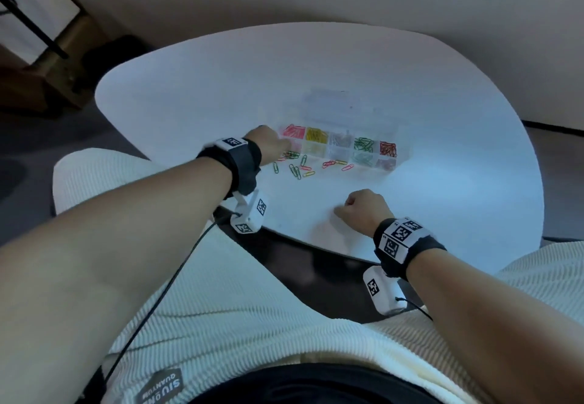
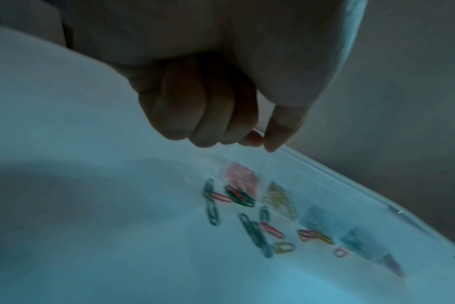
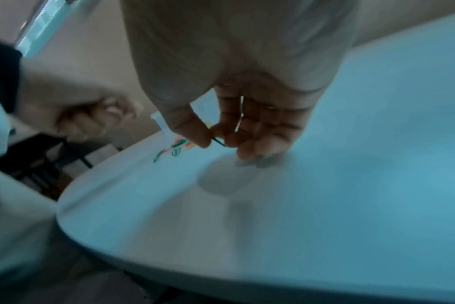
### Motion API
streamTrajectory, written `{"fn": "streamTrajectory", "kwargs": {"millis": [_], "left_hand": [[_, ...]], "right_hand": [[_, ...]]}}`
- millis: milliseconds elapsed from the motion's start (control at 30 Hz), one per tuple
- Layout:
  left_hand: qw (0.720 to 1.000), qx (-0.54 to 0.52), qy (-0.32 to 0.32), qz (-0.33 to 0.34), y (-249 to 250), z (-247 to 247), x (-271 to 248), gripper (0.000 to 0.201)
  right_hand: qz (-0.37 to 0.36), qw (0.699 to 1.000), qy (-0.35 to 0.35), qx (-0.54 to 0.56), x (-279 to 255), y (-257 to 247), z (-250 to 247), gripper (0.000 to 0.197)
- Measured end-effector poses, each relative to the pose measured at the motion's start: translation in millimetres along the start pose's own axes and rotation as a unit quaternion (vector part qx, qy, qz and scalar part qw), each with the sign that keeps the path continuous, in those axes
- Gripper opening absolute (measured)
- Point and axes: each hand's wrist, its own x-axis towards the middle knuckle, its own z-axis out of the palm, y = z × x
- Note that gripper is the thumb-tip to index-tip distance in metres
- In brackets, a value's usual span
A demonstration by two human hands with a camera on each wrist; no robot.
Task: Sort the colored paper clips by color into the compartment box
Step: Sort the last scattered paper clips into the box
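Observation:
A clear compartment box (image 1: 338,154) sits mid-table, holding pink, yellow, silver, green and dark red clips in separate cells. Loose paper clips (image 1: 298,168) of mixed colours lie just in front of its left end, seen also as loose clips (image 2: 255,230). My left hand (image 1: 268,143) hovers over the box's left end. Its fingers are curled, thumb and forefinger tips meeting (image 2: 262,142), and no clip shows between them. My right hand (image 1: 363,210) is near the table's front edge. There the right hand (image 3: 214,142) pinches a thin green paper clip (image 3: 220,144) between thumb and forefinger.
The box's clear lid (image 1: 331,103) lies open behind it. The white rounded table (image 1: 442,198) ends close to my knees in cream fabric (image 1: 252,324). Dark furniture (image 1: 47,56) stands on the floor at far left. A black cable (image 1: 164,293) hangs from the left wrist.

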Motion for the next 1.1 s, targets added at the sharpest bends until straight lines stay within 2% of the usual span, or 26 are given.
{"fn": "streamTrajectory", "kwargs": {"millis": [67,167,200,267,400,533,633,667,700,767,867,1033,1100], "left_hand": [[0.999,0.046,-0.004,-0.015,-16.6,-12.1,10.3,0.036],[0.998,0.054,-0.002,-0.036,-34.0,-12.1,20.0,0.041],[0.998,0.051,-0.003,-0.039,-34.7,-9.1,20.0,0.042],[0.998,0.047,-0.004,-0.033,-35.6,-0.4,22.8,0.042],[0.997,0.068,0.004,-0.019,-36.6,14.2,27.6,0.030],[0.995,0.098,-0.022,-0.020,-39.3,14.9,30.1,0.030],[0.992,0.118,-0.048,-0.021,-37.2,13.1,29.8,0.035],[0.990,0.135,-0.047,-0.021,-35.0,11.7,26.9,0.036],[0.987,0.152,-0.044,-0.025,-33.9,13.8,28.8,0.038],[0.981,0.184,-0.038,-0.038,-31.5,15.1,29.3,0.035],[0.980,0.191,-0.033,-0.054,-26.0,16.1,26.2,0.017],[0.980,0.188,-0.054,-0.026,-27.3,15.6,17.4,0.016],[0.981,0.183,-0.058,-0.035,-29.3,15.0,19.6,0.018]], "right_hand": [[-0.020,0.987,0.000,0.157,2.6,-13.4,-1.4,0.018],[-0.012,0.924,0.004,0.381,6.3,-34.2,-1.0,0.019],[-0.010,0.906,0.008,0.424,7.7,-40.8,-0.5,0.025],[-0.016,0.893,0.012,0.450,9.3,-54.5,-1.0,0.032],[-0.038,0.909,-0.004,0.414,11.9,-72.7,0.3,0.033],[-0.042,0.921,-0.002,0.387,19.9,-83.3,4.0,0.030],[-0.056,0.974,0.040,0.217,31.6,-87.8,8.8,0.014],[-0.060,0.986,0.055,0.144,35.4,-87.6,10.9,0.006],[-0.063,0.993,0.065,0.081,38.9,-86.9,12.9,0.007],[-0.068,0.995,0.066,0.012,45.2,-84.8,15.6,0.014],[-0.061,0.995,0.064,-0.045,49.1,-86.6,14.7,0.014],[-0.057,0.989,0.059,-0.121,47.9,-94.9,11.9,0.014],[-0.064,0.987,0.065,-0.129,46.4,-96.7,12.8,0.021]]}}
